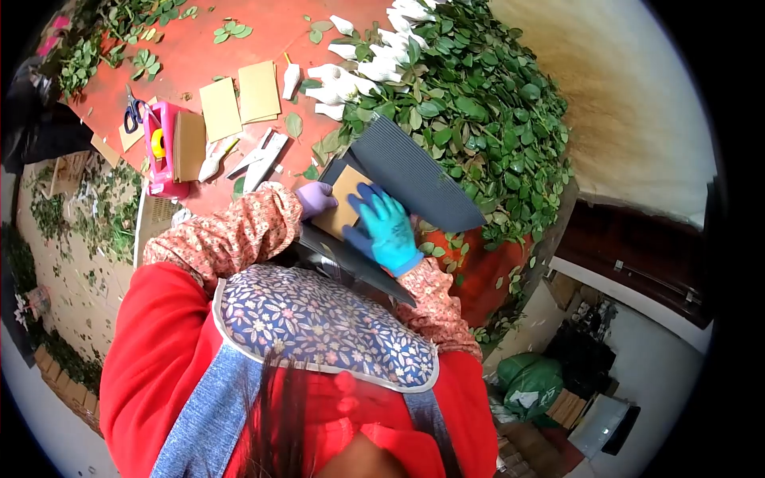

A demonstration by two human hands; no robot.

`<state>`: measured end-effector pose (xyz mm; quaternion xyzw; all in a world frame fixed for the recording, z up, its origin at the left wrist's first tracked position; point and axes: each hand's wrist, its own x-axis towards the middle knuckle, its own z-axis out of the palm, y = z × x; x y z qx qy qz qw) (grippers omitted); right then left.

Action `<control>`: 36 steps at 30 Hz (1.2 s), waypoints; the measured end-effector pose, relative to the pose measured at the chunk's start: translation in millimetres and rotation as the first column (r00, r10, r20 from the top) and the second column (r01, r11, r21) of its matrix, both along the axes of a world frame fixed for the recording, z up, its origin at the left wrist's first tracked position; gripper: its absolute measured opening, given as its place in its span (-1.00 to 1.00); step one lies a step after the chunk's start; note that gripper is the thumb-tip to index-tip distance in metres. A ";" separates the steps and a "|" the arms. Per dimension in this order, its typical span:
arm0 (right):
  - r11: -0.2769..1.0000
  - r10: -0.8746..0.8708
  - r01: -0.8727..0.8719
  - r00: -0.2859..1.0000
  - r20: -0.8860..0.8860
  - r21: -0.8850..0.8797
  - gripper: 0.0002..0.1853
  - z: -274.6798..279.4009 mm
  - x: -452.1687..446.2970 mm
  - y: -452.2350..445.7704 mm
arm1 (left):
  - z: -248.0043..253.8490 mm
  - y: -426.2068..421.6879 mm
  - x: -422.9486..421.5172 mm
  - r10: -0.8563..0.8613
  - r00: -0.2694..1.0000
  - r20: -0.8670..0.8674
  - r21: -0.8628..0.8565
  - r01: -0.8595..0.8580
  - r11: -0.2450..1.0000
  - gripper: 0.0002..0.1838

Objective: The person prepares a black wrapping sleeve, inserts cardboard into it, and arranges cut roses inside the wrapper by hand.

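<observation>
My left hand (318,200) wears a thin purple glove and grips the left edge of a tan cardboard piece (343,190). Spread over the right part of that cardboard lies my right hand (388,231), in a teal glove with dark blue fingertips, its fingers apart. Beneath the cardboard is dark grey corrugated sheeting (410,171), with one ribbed flap raised to the right and a lower flap against my apron. The underside of the cardboard and part of my left fingers are hidden.
Stems with green leaves (478,111) and white-wrapped heads (343,82) cover the right of the red table (263,36). Left are cardboard pieces (220,109), a stapler-like white tool (260,159), a pink tape holder (165,171) and blue scissors (132,111).
</observation>
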<state>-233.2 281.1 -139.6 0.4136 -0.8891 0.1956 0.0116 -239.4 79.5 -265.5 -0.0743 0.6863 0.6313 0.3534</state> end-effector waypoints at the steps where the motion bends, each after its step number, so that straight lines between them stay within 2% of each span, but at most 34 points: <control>1: 0.997 0.044 -0.043 0.999 0.000 0.059 -0.39 -9.7 -0.9 -0.8 | -9.0 0.8 -0.1 0.003 1.000 0.003 0.001 -0.003 1.000 -0.80; 3: 0.991 0.080 -0.080 0.997 0.009 0.106 -0.34 -25.5 -2.8 0.3 | -24.3 -0.6 0.2 -0.018 1.000 -0.015 -0.028 0.018 0.999 -0.63; 4: 0.992 0.063 -0.067 0.997 0.038 0.108 -0.33 -29.2 -3.4 1.2 | -6.1 -3.7 -0.5 -0.027 1.000 -0.010 -0.037 0.026 0.999 -0.63; 6: 0.994 0.032 -0.040 0.997 0.074 0.106 -0.31 -32.6 -2.7 0.3 | 35.0 -10.7 0.5 -0.164 0.986 0.020 -0.245 0.164 0.956 -0.54; 7: 0.992 0.013 -0.021 0.997 0.072 0.121 -0.31 -32.2 -1.5 -1.5 | 47.2 -14.7 4.0 -0.146 0.987 0.063 -0.266 0.157 0.951 -0.45; 8: 0.991 -0.007 -0.002 0.997 0.072 0.137 -0.31 -32.6 -0.3 -3.3 | 48.5 -20.5 6.0 -0.178 0.983 0.048 -0.300 0.184 0.936 -0.45; 10: 0.992 -0.032 0.020 0.994 0.100 0.125 -0.31 -34.7 -0.5 -4.7 | 51.0 -30.9 7.4 -0.243 0.969 -0.052 -0.360 0.209 0.909 -0.49; 12: 0.989 -0.047 0.035 0.995 0.082 0.146 -0.31 -33.4 1.9 -7.9 | 52.4 -36.7 11.1 -0.279 0.958 -0.069 -0.387 0.232 0.892 -0.56; 15: 0.984 -0.063 0.048 0.995 0.084 0.170 -0.30 -36.1 1.1 -7.1 | 50.7 -39.4 14.1 -0.387 0.878 -0.282 -0.427 0.246 0.870 -0.64; 20: 0.973 -0.067 0.042 0.992 0.107 0.226 -0.35 -40.1 -1.2 -6.9 | 74.6 -38.3 11.0 -0.560 0.760 -0.330 -0.567 0.315 0.761 -0.71; 22: 0.976 -0.091 0.066 0.989 0.113 0.210 -0.36 -44.1 -1.0 -5.8 | 81.2 -35.1 6.9 -0.661 0.709 -0.245 -0.738 0.306 0.601 -0.74; 24: 0.978 -0.053 0.031 0.993 0.105 0.205 -0.37 -44.8 -3.7 -4.5 | 77.1 -40.0 1.5 -0.720 0.647 -0.251 -0.750 0.340 0.567 -0.77; 26: 0.983 -0.051 0.029 0.992 0.115 0.182 -0.37 -42.9 -4.6 -2.0 | 65.9 -47.4 -2.9 -0.654 0.712 -0.254 -0.599 0.415 0.685 -0.78; 27: 0.986 -0.049 0.031 0.993 0.104 0.166 -0.37 -44.6 -4.5 -0.6 | 79.0 -48.0 -7.6 -0.621 0.769 -0.152 -0.484 0.490 0.725 -0.79; 28: 0.989 -0.043 0.029 0.995 0.091 0.148 -0.36 -47.2 -3.9 0.2 | 76.8 -52.8 -6.9 -0.643 0.753 -0.141 -0.489 0.511 0.706 -0.79; 30: 0.987 -0.050 0.038 0.996 0.074 0.154 -0.36 -50.4 -2.6 1.4 | 70.1 -68.2 -6.7 -0.520 0.817 -0.251 -0.106 0.510 0.853 -0.74; 31: 0.986 -0.050 0.036 0.996 0.078 0.165 -0.35 -50.3 -2.3 2.0 | 70.3 -71.4 -7.8 -0.518 0.780 -0.352 0.016 0.558 0.829 -0.69; 32: 0.984 -0.051 0.036 0.995 0.082 0.177 -0.34 -49.5 -2.1 3.1 | 71.2 -71.9 -2.5 -0.534 0.771 -0.348 0.008 0.572 0.820 -0.69; 33: 0.987 -0.039 0.027 0.997 0.073 0.159 -0.34 -49.9 -1.9 5.2 | 113.2 -53.6 2.8 -0.299 0.954 0.011 0.251 0.287 0.925 -0.69; 34: 0.990 -0.034 0.025 0.997 0.064 0.139 -0.34 -51.6 -1.3 7.6 | 136.7 -44.6 4.4 -0.070 0.907 0.416 0.339 -0.083 0.937 -0.69; 36: 0.992 -0.028 0.021 0.998 0.059 0.121 -0.33 -54.6 -0.3 9.7 | 95.0 -59.5 11.2 -0.355 0.915 0.192 0.191 0.320 0.928 -0.62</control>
